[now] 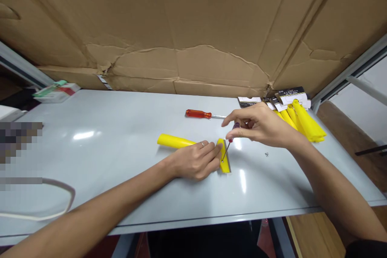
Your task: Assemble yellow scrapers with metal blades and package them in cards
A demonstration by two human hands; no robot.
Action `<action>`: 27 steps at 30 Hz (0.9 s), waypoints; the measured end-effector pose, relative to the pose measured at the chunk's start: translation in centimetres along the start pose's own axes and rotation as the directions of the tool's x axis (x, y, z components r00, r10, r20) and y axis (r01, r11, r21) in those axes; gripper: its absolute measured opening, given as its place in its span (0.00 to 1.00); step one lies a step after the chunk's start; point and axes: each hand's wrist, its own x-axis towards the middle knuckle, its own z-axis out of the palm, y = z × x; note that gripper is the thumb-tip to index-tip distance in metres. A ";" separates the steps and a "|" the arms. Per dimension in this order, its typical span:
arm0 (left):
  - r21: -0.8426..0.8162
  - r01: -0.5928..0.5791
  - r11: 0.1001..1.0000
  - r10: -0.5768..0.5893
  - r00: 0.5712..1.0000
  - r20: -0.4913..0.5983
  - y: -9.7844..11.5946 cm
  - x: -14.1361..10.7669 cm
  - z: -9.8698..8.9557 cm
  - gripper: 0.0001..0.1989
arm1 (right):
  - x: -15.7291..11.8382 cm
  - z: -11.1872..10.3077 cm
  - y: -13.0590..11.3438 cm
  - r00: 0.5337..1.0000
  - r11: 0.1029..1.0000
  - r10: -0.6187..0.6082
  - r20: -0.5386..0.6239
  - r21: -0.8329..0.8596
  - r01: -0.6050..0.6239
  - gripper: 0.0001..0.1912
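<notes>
A yellow scraper [173,141] lies on the table, its handle to the left and its wide head with a metal blade edge to the right. My left hand [201,161] is closed over it near the head, pressing it down. Between the fingertips of my right hand [252,127] is a small screwdriver [230,140] with a dark and red handle. Its tip touches a screw spot on the yellow head. A larger screwdriver [198,114] with a clear red handle lies behind my hands.
Several yellow scrapers [306,123] with black and white cards lie at the back right. A few tiny screws [266,154] are right of my right hand. A white cable [71,197] curves at the left. Cardboard [181,28] stands behind the table [121,117].
</notes>
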 end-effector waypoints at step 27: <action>-0.034 0.194 0.980 -0.197 0.974 -0.110 -0.1 -0.1 0.9 0.06 | 0.5 5.4 0.5 0.942 0.758 0.200 -0.269 0.652 0.025 0.21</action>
